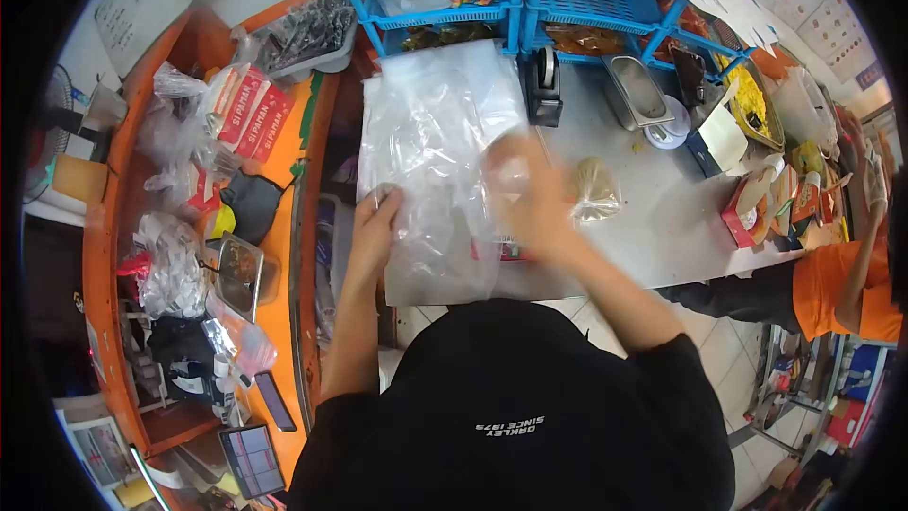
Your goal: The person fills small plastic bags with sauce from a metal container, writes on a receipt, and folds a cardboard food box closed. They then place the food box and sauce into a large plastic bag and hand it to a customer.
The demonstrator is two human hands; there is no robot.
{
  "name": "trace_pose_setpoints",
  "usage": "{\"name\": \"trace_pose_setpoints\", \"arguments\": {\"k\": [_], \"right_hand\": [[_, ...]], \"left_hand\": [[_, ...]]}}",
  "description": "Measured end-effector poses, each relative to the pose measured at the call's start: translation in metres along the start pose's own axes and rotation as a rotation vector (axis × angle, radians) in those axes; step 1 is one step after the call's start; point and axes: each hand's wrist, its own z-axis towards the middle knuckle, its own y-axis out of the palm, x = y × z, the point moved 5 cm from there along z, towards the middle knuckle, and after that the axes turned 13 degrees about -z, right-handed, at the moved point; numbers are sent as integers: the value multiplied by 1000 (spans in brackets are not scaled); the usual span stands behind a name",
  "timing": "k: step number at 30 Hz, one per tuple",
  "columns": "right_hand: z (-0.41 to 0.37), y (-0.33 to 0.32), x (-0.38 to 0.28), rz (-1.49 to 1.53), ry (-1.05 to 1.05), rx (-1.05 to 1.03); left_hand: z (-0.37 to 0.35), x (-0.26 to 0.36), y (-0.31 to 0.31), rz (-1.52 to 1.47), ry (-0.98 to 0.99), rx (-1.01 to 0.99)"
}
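Note:
A clear plastic bag lies spread over a stack of flat plastic bags on the metal table. My left hand is closed on the bag's left edge, thumb on top. On the other side my right hand is smeared by motion over the bag's right part; its fingers cannot be made out. Right of it sits a small clear bag with brownish contents. Something red and dark shows partly from under the bag near the table's front edge.
A black tape dispenser stands behind the bags, below blue plastic racks. To the right are a metal container, a white scale and red boxes. A person in orange stands at the right. An orange counter holds clutter.

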Motion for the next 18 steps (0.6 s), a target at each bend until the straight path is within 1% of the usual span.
{"name": "trace_pose_setpoints", "arguments": {"k": [1,2,4,5,7,8,9,11,12,13,14,15,16,17,18], "right_hand": [[-18,24,-15,-102,-127,-166],[-36,45,-22,-202,-252,-332],[-78,86,37,-327,-130,-383],[-86,90,51,-325,-130,-386],[-95,86,69,-568,-303,-400],[-95,78,74,-557,-303,-405],[-91,65,84,-604,-266,-386],[-85,43,97,-656,-235,-373],[-81,34,103,-684,-219,-405],[-77,27,107,-713,-204,-435],[-73,22,106,-789,-196,-447],[-69,16,103,-786,-201,-452],[-62,14,101,-589,-138,-551],[-54,9,101,-391,-77,-644],[-42,-5,118,99,328,-687]], "left_hand": [[0,-12,-13,-242,-79,87],[-1,-21,-27,-239,-86,84],[-2,-46,-52,-20,-220,100],[-3,-56,-51,-21,-222,103],[-2,-75,-41,92,-219,6],[0,-80,-28,61,-81,44],[-3,-87,-22,64,-87,50],[-12,-44,13,-131,178,-140],[-10,-42,12,-227,224,-110],[0,-51,-4,-235,227,-106],[13,-64,-32,6,277,-113],[18,-71,-49,253,321,-119],[6,-43,-35,651,391,-131],[7,-36,-32,651,392,-123],[9,-38,-29,611,280,-185]]}}
